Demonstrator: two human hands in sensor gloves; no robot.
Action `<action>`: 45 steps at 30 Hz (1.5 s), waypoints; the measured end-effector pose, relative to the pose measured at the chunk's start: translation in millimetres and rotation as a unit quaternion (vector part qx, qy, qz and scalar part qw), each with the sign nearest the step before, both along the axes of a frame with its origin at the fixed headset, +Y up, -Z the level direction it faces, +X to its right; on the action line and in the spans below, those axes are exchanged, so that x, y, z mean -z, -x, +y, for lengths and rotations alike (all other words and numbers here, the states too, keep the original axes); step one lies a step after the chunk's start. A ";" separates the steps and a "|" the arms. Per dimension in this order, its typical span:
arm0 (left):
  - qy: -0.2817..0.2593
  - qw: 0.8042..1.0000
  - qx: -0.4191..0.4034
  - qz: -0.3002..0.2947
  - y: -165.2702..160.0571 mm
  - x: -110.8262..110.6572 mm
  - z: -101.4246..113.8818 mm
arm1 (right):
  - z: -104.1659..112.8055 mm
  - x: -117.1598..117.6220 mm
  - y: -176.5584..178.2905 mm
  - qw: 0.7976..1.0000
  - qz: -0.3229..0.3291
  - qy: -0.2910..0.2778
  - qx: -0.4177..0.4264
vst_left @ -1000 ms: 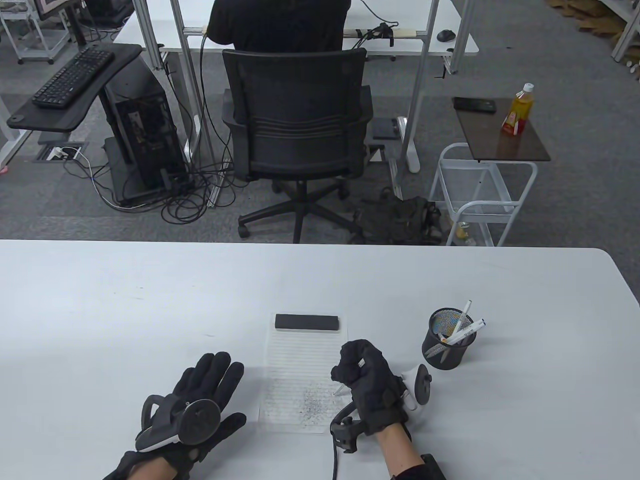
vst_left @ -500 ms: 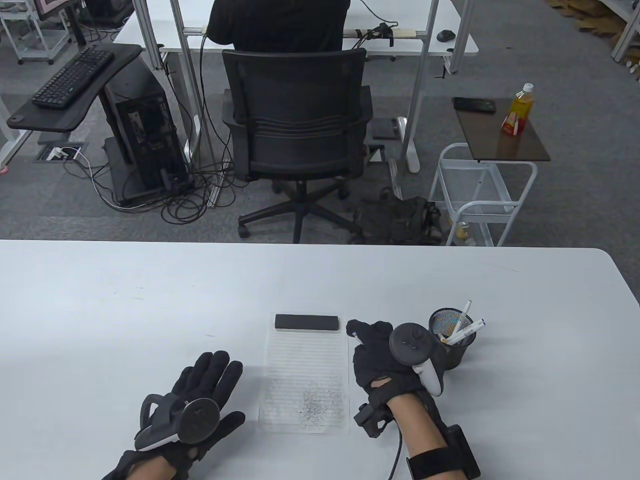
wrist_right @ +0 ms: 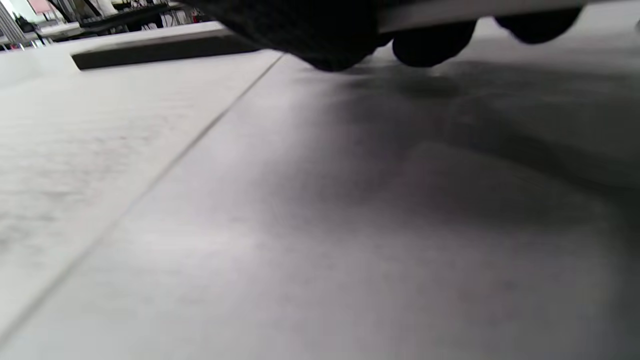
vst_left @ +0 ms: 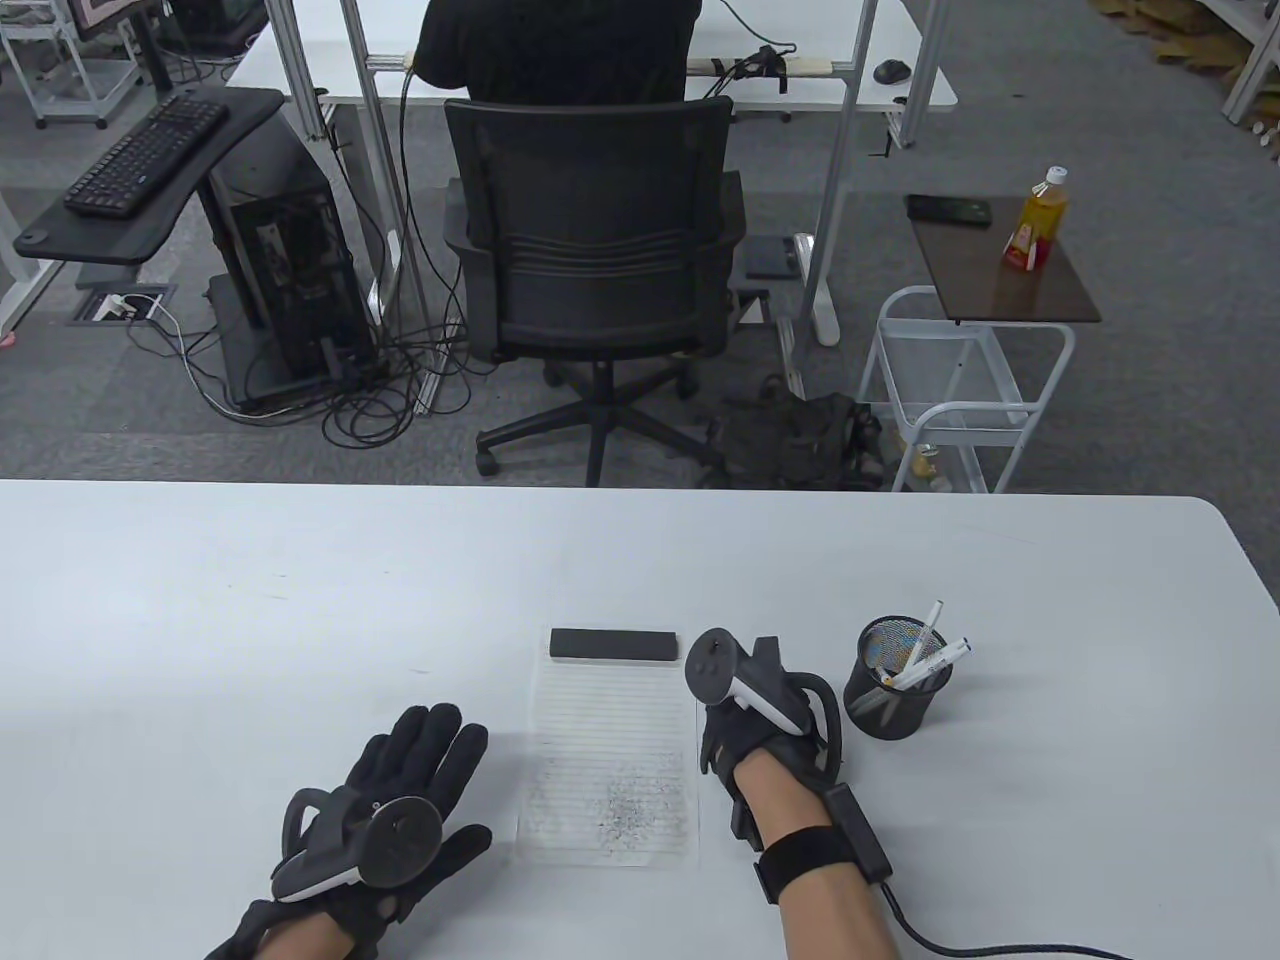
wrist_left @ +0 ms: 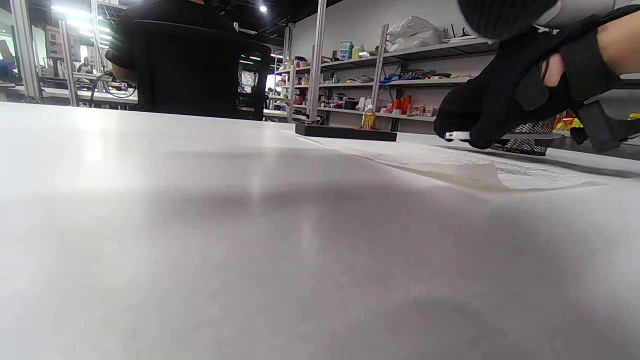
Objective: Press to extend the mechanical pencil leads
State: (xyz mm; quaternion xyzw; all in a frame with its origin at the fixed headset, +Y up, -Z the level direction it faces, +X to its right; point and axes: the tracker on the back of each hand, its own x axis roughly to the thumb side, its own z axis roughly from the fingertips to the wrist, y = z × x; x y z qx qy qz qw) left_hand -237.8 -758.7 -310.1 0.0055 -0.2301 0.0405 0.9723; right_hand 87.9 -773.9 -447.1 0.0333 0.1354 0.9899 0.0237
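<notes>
Nearest the table's point(vst_left: 200, 600) front edge, the left hand point(vst_left: 400, 790) lies flat with its fingers spread wide, palm down, holding nothing, its tracker point(vst_left: 395, 835) strapped on top. Just to its right lies a lined sheet of paper point(vst_left: 610, 740), smudged with grey pencil marks on its lower half. At the far end of the sheet a flat black bar point(vst_left: 613, 645) rests across the paper's top edge.

Right of the paper, the right hand point(vst_left: 740, 735) is turned palm down over the bare table, close by the sheet's right edge. From above, its own tracker point(vst_left: 735, 680) covers the fingers. The left wrist view shows it from the side: the gloved fingers point(wrist_left: 480, 117) are curled around a mechanical pencil point(wrist_left: 457, 135), whose white end sticks out to that view's left, held level just above the table. The right wrist view gives only dark fingertips point(wrist_right: 430, 47) low over the surface and the black bar point(wrist_right: 160, 50) beyond.

Further right stands a black mesh cup point(vst_left: 895, 680) with white pens point(vst_left: 930, 645) leaning out of it, apart from the hand.

Beyond the table, a black office chair point(vst_left: 595, 250) with someone seated at a desk, a computer tower point(vst_left: 285, 270), a keyboard point(vst_left: 145, 155), and a white wire cart point(vst_left: 965, 390) carrying a board with a bottle point(vst_left: 1040, 215).
</notes>
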 end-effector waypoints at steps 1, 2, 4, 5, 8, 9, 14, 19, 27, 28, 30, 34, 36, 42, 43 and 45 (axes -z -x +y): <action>-0.002 1.000 0.001 -0.001 -0.5 -0.2 0.5 | -1.3 1.2 0.9 1.000 0.003 -0.001 -0.007; -0.003 1.000 0.002 -0.001 -0.7 -0.3 0.8 | -2.7 2.1 1.7 1.000 0.005 -0.001 -0.009; -0.003 1.000 0.000 -0.001 -0.8 -0.6 0.6 | -2.8 3.7 3.5 1.000 0.014 -0.009 -0.024; -0.003 1.000 0.000 -0.002 -0.9 -0.6 0.3 | -2.4 3.9 4.3 1.000 0.015 -0.014 -0.024; -0.002 1.000 0.003 -0.002 -1.6 -0.1 0.0 | -2.0 4.2 7.7 0.999 0.024 -0.014 -0.034; -0.002 1.000 0.003 -0.002 -1.7 -0.2 -0.1 | -2.1 4.6 8.5 0.999 0.029 -0.016 -0.039; -0.002 1.000 0.004 -0.002 -1.9 -0.3 0.2 | -1.6 2.9 9.6 0.998 0.036 -0.040 -0.044; -0.002 1.000 0.004 -0.002 -2.0 0.0 0.1 | -2.6 1.4 8.6 0.996 0.039 -0.066 -0.041; 0.000 1.000 0.003 -0.001 -2.0 -0.4 -0.1 | -4.1 -2.6 7.7 0.994 0.045 -0.088 -0.046; 0.000 1.000 0.003 -0.001 -1.9 -0.5 -0.1 | -4.2 -3.7 7.6 0.994 0.045 -0.091 -0.045; -0.001 1.000 0.004 -0.001 -2.0 -0.3 0.2 | -4.2 -6.3 7.3 0.993 0.048 -0.097 -0.044; -0.004 1.000 0.000 -0.001 -1.2 -0.9 1.0 | 14.2 -14.5 5.1 0.991 0.061 -0.117 -0.033; -0.005 1.000 0.000 -0.002 -1.3 -0.7 1.3 | 42.7 -24.5 -2.4 0.985 0.065 -0.158 0.022; -0.003 1.000 0.004 -0.003 -2.6 -0.6 0.4 | 128.2 -48.9 -56.1 0.959 0.009 -0.248 0.136; -0.003 1.000 0.005 -0.003 -2.6 -0.8 0.3 | 139.5 -50.7 -69.0 0.954 -0.009 -0.255 0.157; -0.004 1.000 0.004 -0.003 -2.5 -1.2 0.5 | 153.5 -51.1 -94.6 0.949 -0.054 -0.257 0.172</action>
